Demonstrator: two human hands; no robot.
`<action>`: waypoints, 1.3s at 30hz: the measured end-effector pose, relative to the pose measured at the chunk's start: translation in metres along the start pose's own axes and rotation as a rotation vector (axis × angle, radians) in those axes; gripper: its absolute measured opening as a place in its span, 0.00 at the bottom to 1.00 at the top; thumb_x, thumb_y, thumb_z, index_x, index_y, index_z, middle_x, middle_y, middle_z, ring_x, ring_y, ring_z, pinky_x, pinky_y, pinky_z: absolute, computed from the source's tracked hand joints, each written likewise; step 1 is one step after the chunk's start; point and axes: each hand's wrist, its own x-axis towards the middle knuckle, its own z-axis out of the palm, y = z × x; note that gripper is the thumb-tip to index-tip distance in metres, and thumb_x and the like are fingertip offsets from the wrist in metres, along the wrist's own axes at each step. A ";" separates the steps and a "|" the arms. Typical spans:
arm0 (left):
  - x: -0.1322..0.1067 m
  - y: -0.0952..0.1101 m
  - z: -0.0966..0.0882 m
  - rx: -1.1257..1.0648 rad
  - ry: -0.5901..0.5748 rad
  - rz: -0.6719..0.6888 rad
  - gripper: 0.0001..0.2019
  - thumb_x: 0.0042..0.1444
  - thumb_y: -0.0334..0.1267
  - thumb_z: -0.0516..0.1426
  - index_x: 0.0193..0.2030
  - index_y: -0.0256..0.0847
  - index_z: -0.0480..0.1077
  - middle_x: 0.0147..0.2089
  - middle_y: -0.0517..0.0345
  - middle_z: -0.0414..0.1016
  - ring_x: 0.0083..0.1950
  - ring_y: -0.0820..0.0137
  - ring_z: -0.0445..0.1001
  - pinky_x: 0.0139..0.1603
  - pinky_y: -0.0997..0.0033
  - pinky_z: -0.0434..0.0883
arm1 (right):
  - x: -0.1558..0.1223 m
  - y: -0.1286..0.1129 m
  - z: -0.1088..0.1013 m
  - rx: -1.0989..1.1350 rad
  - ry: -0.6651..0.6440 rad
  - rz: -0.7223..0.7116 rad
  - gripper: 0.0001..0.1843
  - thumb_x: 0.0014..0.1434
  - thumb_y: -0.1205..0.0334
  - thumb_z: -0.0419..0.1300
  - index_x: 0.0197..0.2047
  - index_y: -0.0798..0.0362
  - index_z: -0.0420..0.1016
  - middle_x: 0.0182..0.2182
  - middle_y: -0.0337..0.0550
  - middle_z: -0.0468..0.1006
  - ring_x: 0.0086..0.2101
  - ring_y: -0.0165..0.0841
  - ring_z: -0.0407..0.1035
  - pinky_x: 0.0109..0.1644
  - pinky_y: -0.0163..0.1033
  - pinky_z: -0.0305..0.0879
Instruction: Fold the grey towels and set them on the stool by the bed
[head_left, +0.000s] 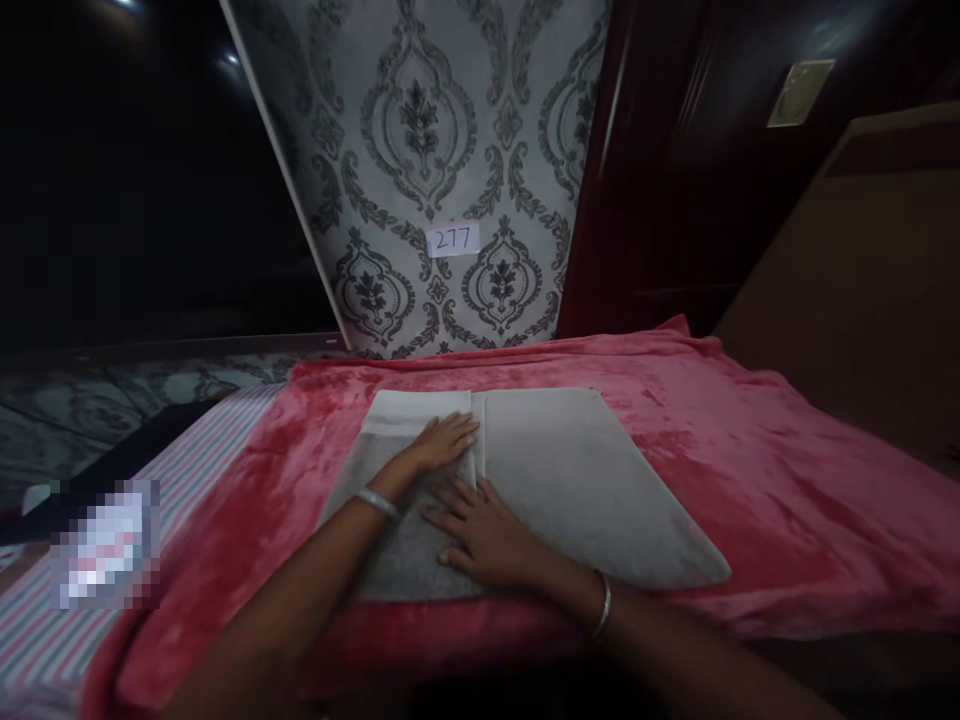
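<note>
Both the left hand and the right hand lie on the grey cloth, near its middle seam, fingers loosely apart, clamping nothing, probably to keep it flat. The cloth looks smooth and straight-edged; beneath it spreads a plush, pinkish-red blanket.

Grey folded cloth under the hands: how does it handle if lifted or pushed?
Likely floppy: the grey cloth looks folded near its middle, so lifting an edge could unfold it. Lying flat, it shouldn't roll. Pushed, it may drag the rumpled red blanket beneath.
</note>
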 end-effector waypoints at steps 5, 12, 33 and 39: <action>0.047 -0.004 0.010 0.150 -0.002 0.001 0.28 0.69 0.50 0.47 0.74 0.51 0.55 0.79 0.51 0.47 0.79 0.53 0.44 0.73 0.33 0.45 | 0.003 0.005 -0.001 0.055 -0.020 -0.001 0.36 0.70 0.40 0.52 0.76 0.40 0.50 0.76 0.42 0.44 0.73 0.45 0.29 0.73 0.66 0.27; 0.073 -0.014 0.006 0.202 0.071 0.039 0.23 0.70 0.42 0.46 0.70 0.52 0.63 0.74 0.50 0.60 0.73 0.52 0.57 0.68 0.36 0.55 | 0.000 0.006 -0.001 0.121 -0.038 -0.001 0.37 0.70 0.39 0.52 0.76 0.40 0.50 0.76 0.41 0.41 0.73 0.45 0.26 0.73 0.67 0.24; 0.143 -0.039 0.000 -0.055 0.161 0.055 0.03 0.52 0.31 0.55 0.30 0.42 0.68 0.37 0.53 0.75 0.44 0.62 0.71 0.51 0.63 0.68 | -0.015 -0.001 -0.023 0.122 0.037 -0.050 0.34 0.70 0.41 0.54 0.74 0.40 0.55 0.75 0.42 0.46 0.73 0.45 0.30 0.74 0.65 0.27; 0.141 -0.043 -0.002 -0.146 0.157 0.072 0.03 0.54 0.33 0.53 0.30 0.41 0.65 0.34 0.58 0.73 0.39 0.68 0.71 0.45 0.69 0.70 | -0.031 -0.003 -0.026 0.141 0.036 -0.076 0.33 0.70 0.39 0.51 0.74 0.37 0.54 0.75 0.35 0.47 0.73 0.40 0.31 0.74 0.63 0.25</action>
